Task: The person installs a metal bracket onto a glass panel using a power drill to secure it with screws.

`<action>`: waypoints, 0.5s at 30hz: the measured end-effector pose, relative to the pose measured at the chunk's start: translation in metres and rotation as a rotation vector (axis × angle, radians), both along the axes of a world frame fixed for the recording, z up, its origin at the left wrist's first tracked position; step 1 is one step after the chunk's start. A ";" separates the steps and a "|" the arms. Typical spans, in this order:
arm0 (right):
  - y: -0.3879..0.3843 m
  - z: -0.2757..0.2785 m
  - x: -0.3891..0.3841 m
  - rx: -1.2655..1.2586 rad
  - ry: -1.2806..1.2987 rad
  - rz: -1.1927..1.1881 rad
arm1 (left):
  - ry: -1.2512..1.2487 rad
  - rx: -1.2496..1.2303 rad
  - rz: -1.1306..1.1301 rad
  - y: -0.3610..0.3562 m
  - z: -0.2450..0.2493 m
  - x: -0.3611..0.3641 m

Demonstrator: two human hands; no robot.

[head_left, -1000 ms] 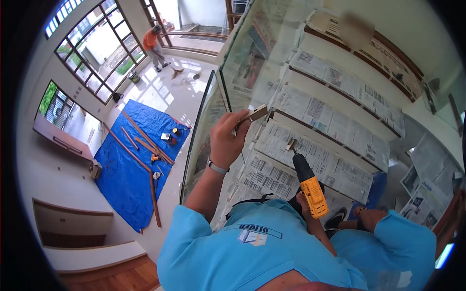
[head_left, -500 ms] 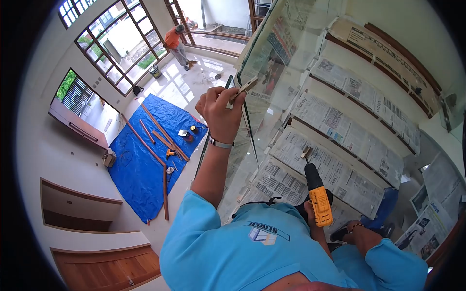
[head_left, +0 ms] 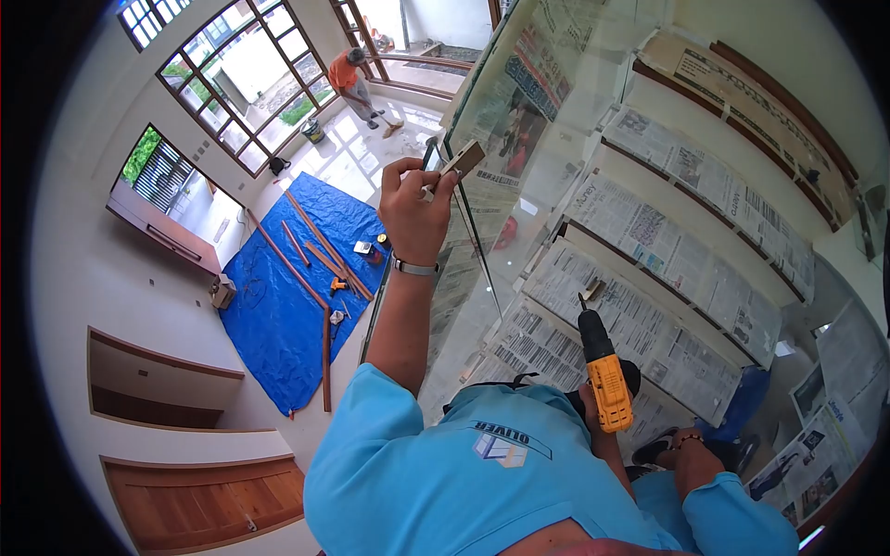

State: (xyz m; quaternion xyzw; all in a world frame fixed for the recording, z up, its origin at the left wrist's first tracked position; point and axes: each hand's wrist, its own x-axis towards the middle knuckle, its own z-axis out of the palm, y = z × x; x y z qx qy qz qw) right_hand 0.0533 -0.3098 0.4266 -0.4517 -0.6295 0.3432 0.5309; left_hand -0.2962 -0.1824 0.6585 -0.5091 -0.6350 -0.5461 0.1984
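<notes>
My left hand (head_left: 417, 218), a wristwatch at its wrist, pinches a small tan rectangular piece (head_left: 464, 160) at the top edge of a glass panel (head_left: 468, 222). Whether the piece touches the glass is hard to tell. Lower down, my right hand (head_left: 590, 406) is wrapped round a yellow and black cordless drill (head_left: 609, 389), mostly hidden behind it. The drill's bit points up the stairs. Close to the bit's tip, a second small tan piece (head_left: 594, 289) lies on a newspaper-covered step (head_left: 640, 324).
Stairs covered with newspaper (head_left: 677, 232) rise on the right. A co-worker's forearm (head_left: 695, 463) is at lower right. On the floor below, a blue tarp (head_left: 264, 324) carries wooden strips (head_left: 326, 361) and tools. Another person in orange (head_left: 346, 72) stands near the windows.
The view has shifted slightly. The piece in my left hand has turned, showing a broader face. The drill has swung slightly, its tip now left of the piece on the step.
</notes>
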 end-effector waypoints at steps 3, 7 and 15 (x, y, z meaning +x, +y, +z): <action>0.003 0.038 -0.007 0.279 -0.137 -0.138 | 0.014 -0.051 0.005 0.002 0.001 0.003; 0.016 0.058 -0.010 -0.092 -0.603 0.111 | 0.106 -0.149 0.029 0.001 -0.001 0.001; 0.016 -0.042 0.203 -0.892 -1.750 0.678 | 0.124 -0.119 0.146 0.002 -0.011 0.008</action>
